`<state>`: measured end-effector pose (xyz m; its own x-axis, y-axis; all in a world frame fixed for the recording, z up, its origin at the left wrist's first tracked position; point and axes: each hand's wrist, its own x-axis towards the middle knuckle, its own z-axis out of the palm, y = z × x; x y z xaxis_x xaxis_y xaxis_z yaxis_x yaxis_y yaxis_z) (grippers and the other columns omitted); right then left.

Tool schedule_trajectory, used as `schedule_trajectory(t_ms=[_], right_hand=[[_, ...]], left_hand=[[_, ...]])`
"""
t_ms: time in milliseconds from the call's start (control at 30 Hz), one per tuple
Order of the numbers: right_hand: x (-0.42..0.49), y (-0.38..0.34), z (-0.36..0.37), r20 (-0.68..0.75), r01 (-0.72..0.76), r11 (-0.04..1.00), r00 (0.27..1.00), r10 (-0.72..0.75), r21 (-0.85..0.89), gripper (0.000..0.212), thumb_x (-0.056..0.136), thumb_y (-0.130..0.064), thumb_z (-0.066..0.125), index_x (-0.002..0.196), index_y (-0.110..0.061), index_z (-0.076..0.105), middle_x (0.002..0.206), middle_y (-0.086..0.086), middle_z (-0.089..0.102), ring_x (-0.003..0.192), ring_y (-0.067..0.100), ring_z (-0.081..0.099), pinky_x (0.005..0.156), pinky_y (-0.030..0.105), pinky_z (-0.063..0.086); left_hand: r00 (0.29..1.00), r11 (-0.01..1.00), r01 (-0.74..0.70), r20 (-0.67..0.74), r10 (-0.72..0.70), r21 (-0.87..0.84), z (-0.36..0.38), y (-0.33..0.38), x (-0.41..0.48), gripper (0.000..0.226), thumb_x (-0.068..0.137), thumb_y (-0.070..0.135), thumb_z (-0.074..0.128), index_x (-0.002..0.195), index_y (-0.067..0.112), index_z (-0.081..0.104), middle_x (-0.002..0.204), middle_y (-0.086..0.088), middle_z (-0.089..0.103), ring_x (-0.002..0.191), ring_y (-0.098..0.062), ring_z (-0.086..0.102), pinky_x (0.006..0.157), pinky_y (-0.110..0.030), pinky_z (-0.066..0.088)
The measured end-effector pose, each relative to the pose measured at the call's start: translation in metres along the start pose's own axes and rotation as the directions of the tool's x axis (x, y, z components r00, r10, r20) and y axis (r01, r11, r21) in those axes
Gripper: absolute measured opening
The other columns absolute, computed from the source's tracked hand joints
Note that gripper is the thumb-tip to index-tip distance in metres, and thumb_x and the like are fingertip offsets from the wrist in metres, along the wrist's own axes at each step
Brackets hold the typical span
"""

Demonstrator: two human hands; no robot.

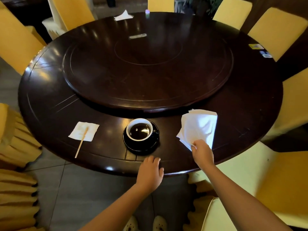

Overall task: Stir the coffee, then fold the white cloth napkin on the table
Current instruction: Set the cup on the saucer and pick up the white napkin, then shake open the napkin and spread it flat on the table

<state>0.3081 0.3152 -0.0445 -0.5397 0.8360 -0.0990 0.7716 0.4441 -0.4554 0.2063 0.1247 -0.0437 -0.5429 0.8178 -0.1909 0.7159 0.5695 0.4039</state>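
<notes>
A cup of dark coffee (139,129) with a white inside stands on a black saucer (133,145) near the table's front edge. To its left a wooden stirrer (81,142) lies across a small stained paper napkin (84,131). My right hand (202,153) pinches the near corner of the white cloth napkin (199,127), which is lifted and rumpled to the right of the cup. My left hand (150,172) rests flat on the table edge just below the saucer, fingers apart, holding nothing.
The round dark wooden table (50,104) carries a large turntable (146,67) at its centre. At the far side lie another white napkin (123,16), a small purple-lit object (147,12) and a pale oblong item (138,36). Yellow-covered chairs (280,30) ring the table.
</notes>
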Motion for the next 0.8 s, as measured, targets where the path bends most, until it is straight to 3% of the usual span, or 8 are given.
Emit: schedule_trajectory(t_ms=[100, 167, 233, 333, 467, 567, 633, 800], right_hand=[[-0.011, 0.003, -0.023, 0.001, -0.012, 0.975, 1.000, 0.012, 0.222, 0.017, 0.096, -0.019, 0.045, 0.084, -0.011, 0.055, 0.083, 0.008, 0.059, 0.075, 0.024, 0.054, 0.066, 0.028, 0.038], [-0.017, -0.009, -0.026, 0.001, 0.033, 0.970, 0.999, -0.034, 0.243, 0.018, 0.096, -0.016, 0.045, 0.094, -0.005, 0.059, 0.091, 0.012, 0.062, 0.078, 0.022, 0.053, 0.068, 0.026, 0.035], [-0.028, -0.015, -0.039, -0.034, 0.046, 0.965, 0.999, -0.038, 0.259, 0.019, 0.096, -0.017, 0.044, 0.100, -0.005, 0.058, 0.095, 0.010, 0.062, 0.083, 0.023, 0.056, 0.069, 0.025, 0.035], [-0.037, -0.029, -0.050, -0.056, 0.142, 0.962, 0.990, -0.132, 0.232, 0.018, 0.096, -0.022, 0.046, 0.104, -0.011, 0.057, 0.098, 0.004, 0.061, 0.083, 0.017, 0.057, 0.067, 0.021, 0.038], [-0.031, -0.042, -0.079, -0.103, 0.280, 0.944, 0.959, -0.265, 0.172, 0.018, 0.093, -0.018, 0.050, 0.108, -0.013, 0.057, 0.105, 0.002, 0.058, 0.081, 0.015, 0.055, 0.060, 0.015, 0.036], [-0.021, -0.042, -0.114, -0.181, 0.303, 0.933, 0.946, -0.270, 0.195, 0.019, 0.090, -0.015, 0.052, 0.109, -0.014, 0.055, 0.111, 0.004, 0.058, 0.091, 0.023, 0.059, 0.071, 0.031, 0.047], [-0.014, -0.042, -0.134, -0.237, 0.332, 0.922, 0.929, -0.283, 0.199, 0.021, 0.088, -0.015, 0.053, 0.109, -0.014, 0.054, 0.111, 0.003, 0.058, 0.093, 0.021, 0.059, 0.077, 0.036, 0.050], [0.002, -0.047, -0.181, -0.415, 0.418, 0.890, 0.853, -0.316, 0.183, 0.007, 0.087, -0.010, 0.056, 0.093, -0.009, 0.061, 0.088, -0.001, 0.059, 0.078, 0.012, 0.055, 0.063, 0.016, 0.039]], left_hand=[[0.994, 0.966, 0.045, 0.108, -0.017, -0.257, -0.006, 0.034, 0.024, 0.040, 0.094, 0.028, 0.048, 0.130, 0.012, 0.047, 0.127, -0.006, 0.056, 0.117, -0.018, 0.050, 0.098, -0.027, 0.039], [0.977, 0.859, 0.176, 0.195, -0.091, -0.480, -0.014, 0.047, 0.036, 0.036, 0.093, 0.024, 0.051, 0.126, 0.012, 0.051, 0.118, -0.008, 0.062, 0.110, -0.021, 0.058, 0.097, -0.031, 0.044], [0.981, 0.804, 0.162, 0.179, -0.070, -0.573, -0.022, 0.067, 0.047, 0.037, 0.093, 0.019, 0.050, 0.130, 0.013, 0.047, 0.116, -0.006, 0.062, 0.107, -0.022, 0.060, 0.095, -0.034, 0.047], [1.000, 0.855, -0.017, -0.014, 0.012, -0.519, -0.038, 0.080, 0.057, 0.043, 0.091, 0.013, 0.052, 0.133, 0.021, 0.044, 0.119, 0.001, 0.056, 0.101, -0.014, 0.059, 0.081, -0.019, 0.044], [0.965, 0.868, -0.246, -0.192, 0.179, -0.430, -0.053, 0.093, 0.078, 0.029, 0.088, 0.013, 0.058, 0.115, 0.020, 0.060, 0.110, -0.001, 0.055, 0.098, -0.014, 0.057, 0.082, -0.020, 0.045], [0.934, 0.846, -0.327, -0.280, 0.222, -0.421, -0.072, 0.111, 0.093, 0.017, 0.087, 0.017, 0.060, 0.103, 0.018, 0.066, 0.101, 0.005, 0.051, 0.084, -0.009, 0.056, 0.073, -0.008, 0.040], [0.917, 0.847, -0.362, -0.312, 0.249, -0.388, -0.087, 0.123, 0.102, 0.013, 0.089, 0.018, 0.058, 0.098, 0.015, 0.066, 0.101, 0.004, 0.050, 0.081, -0.008, 0.054, 0.070, -0.007, 0.037], [0.866, 0.835, -0.451, -0.380, 0.324, -0.315, -0.128, 0.154, 0.113, 0.021, 0.093, 0.024, 0.050, 0.091, 0.007, 0.064, 0.091, 0.003, 0.051, 0.076, -0.010, 0.050, 0.063, -0.017, 0.037]])
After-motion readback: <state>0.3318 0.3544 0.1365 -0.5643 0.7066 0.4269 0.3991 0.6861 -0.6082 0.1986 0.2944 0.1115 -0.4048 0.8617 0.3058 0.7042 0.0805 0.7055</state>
